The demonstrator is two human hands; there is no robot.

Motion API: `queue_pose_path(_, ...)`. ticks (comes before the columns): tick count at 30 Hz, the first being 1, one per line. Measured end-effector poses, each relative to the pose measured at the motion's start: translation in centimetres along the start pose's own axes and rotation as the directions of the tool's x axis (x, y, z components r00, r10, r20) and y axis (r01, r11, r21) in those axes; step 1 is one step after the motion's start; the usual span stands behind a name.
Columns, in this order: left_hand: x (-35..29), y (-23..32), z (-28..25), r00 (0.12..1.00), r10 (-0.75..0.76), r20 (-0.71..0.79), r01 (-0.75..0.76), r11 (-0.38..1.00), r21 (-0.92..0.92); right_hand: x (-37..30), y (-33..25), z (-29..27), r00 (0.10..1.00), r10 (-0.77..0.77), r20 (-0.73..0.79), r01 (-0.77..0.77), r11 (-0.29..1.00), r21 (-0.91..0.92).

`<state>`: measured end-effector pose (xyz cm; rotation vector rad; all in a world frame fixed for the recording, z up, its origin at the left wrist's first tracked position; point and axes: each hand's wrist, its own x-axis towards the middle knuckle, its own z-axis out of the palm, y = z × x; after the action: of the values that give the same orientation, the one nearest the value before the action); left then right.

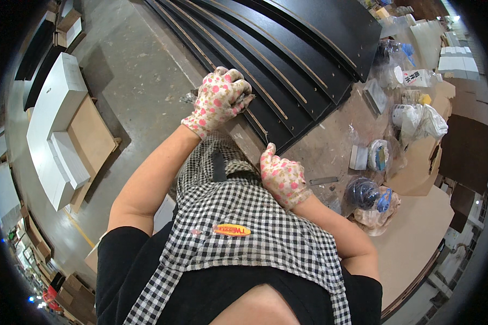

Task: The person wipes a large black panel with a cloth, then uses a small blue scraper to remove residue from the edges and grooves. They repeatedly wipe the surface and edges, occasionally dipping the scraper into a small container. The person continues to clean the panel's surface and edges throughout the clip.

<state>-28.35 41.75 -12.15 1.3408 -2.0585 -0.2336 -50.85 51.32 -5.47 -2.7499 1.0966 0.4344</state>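
Several black panels (309,32) lie fanned out in an overlapping stack, each with a light brown strip along its long side. My left hand (219,103), in a white glove with pink flowers, is closed around a crumpled grey rag (188,97) over the nearest panel's edge. Bits of the rag stick out on both sides of the fist. My right hand (283,177), in a matching glove, is curled at that panel's near corner, one digit pointing up against it. The undersides of its fingers are hidden.
On the worktop (331,138) to the right stand a clear plastic bottle (420,78), a white bag (431,122), a tape roll (378,154) and a dark blue wrapped jug (362,193). A flat metal strip (324,180) lies nearby. White curved panels (51,124) stand on the left floor.
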Motion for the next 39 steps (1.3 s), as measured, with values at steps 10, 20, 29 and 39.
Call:
queue_pose_path(10, -0.1, 0.7, -0.6, 0.999, -0.033, 0.017, 0.033, 0.998, -0.051, -1.5, 2.2, 2.5, 0.827, 0.214, -0.519, -0.036, 0.943, 0.332)
queue_pose_path(20, 1.1, 5.7, -2.0, 0.967, 0.120, 0.224, -0.120, 0.993, -0.013, -3.8, 2.5, 3.0, 0.660, 0.715, -0.232, -0.019, 0.324, 0.946)
queue_pose_path(29, -1.3, 1.1, -3.3, 0.942, 0.208, 0.262, -0.202, 0.978, -0.048, -4.2, 0.6, 4.3, 0.728, 0.686, 0.027, 0.020, -0.061, 0.998)
queue_pose_path(39, -0.8, 2.0, -2.2, 0.943, 0.192, 0.272, -0.195, 0.981, -0.017, -4.0, 0.8, 6.4, 0.759, 0.421, -0.497, 0.132, 0.647, 0.751)
